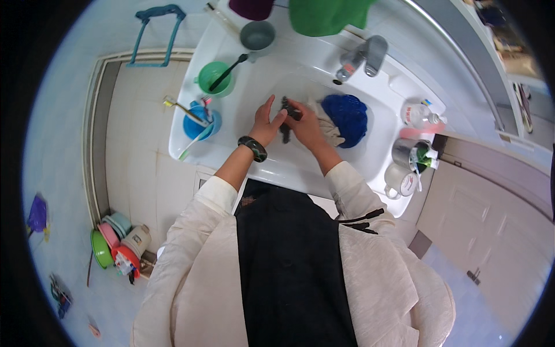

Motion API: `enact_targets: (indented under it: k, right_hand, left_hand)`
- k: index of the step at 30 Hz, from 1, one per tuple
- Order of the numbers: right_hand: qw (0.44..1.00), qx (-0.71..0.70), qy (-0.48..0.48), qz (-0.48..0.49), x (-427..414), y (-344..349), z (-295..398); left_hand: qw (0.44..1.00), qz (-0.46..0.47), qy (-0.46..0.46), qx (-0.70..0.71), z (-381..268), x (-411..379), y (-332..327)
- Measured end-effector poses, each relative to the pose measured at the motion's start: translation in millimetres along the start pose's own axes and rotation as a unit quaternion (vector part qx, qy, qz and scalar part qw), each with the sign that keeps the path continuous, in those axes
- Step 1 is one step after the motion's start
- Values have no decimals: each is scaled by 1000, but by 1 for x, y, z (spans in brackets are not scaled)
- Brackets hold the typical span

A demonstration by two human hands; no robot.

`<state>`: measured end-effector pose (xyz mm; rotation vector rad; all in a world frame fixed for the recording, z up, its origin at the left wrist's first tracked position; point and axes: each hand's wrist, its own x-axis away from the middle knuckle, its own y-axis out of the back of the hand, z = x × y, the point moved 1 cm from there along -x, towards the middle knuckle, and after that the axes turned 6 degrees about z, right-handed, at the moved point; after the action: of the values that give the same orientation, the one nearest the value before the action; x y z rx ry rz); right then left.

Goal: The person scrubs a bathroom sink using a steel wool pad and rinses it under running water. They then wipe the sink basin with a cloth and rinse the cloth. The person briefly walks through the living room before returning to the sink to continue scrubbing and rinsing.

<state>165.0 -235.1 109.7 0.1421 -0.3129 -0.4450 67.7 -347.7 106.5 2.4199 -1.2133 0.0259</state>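
Over the basin of a white ceramic sink (299, 169), my right hand (305, 126) pinches a small dark grey cloth (285, 132) between its fingers. My left hand (265, 123) is at the left side of this cloth, its thumb against it and its other fingers apart. A dark bangle is on the left wrist. Just right of my right hand lies a wet beige cloth (331, 129) in the basin. Touching it on the right is a wet blue cloth (347, 119). The metal faucet (366, 56) stands above them at the back rim.
On the left rim stand a green cup (215, 73), a blue cup (193, 126) with toothbrushes and a grey cup (257, 35). A clear pump bottle (416, 115), a metal cup (404, 152) and a glass mug (396, 175) line the right rim. A green cloth (327, 17) hangs at the back.
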Motion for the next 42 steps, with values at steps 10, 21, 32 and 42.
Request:
enact_targets:
  k: [10, 21, 32, 42]
  right_hand:
    - [857, 360, -103, -354, -1, 162, 15]
    - [785, 526, -163, -284, -57, 205, 0]
    - [853, 391, -136, -318, -57, 209, -11]
    - [849, 429, -118, -284, -58, 216, -24]
  left_hand:
    - [955, 131, 163, 211, -26, -11, -26]
    - [960, 132, 167, 181, -22, -3, -30]
    - [959, 138, 167, 184, -25, 8, -31]
    - [974, 134, 129, 128, -20, 9, -33]
